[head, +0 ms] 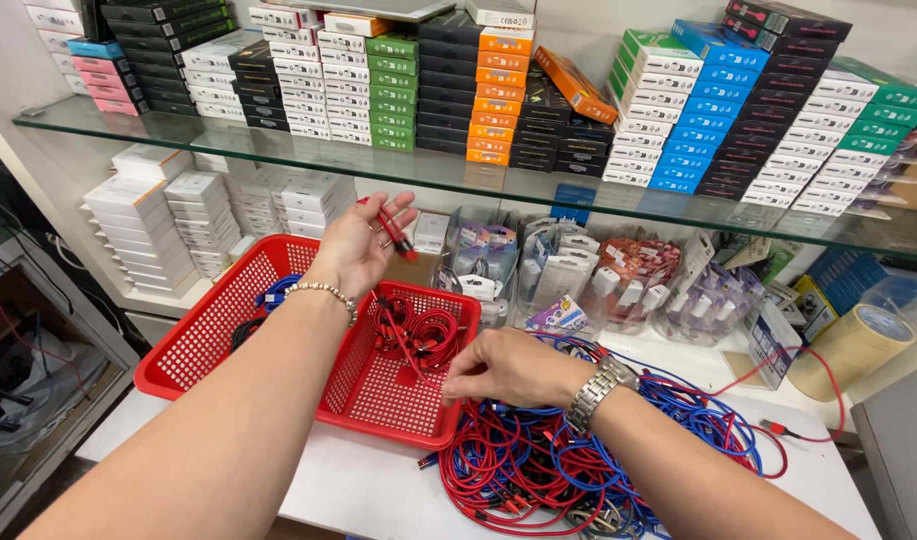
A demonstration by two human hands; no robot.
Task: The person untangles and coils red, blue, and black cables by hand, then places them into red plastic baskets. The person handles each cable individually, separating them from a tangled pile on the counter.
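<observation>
Thin red braided cable, pinched taut between raised left hand and right hand, could snag the tangled red-and-blue cable pile under the right wrist.

Open air above the red basket; glass shelf caps my reach overhead. Cable heap covers the table to my right, tape roll beyond. Bare tabletop at front edge.
</observation>
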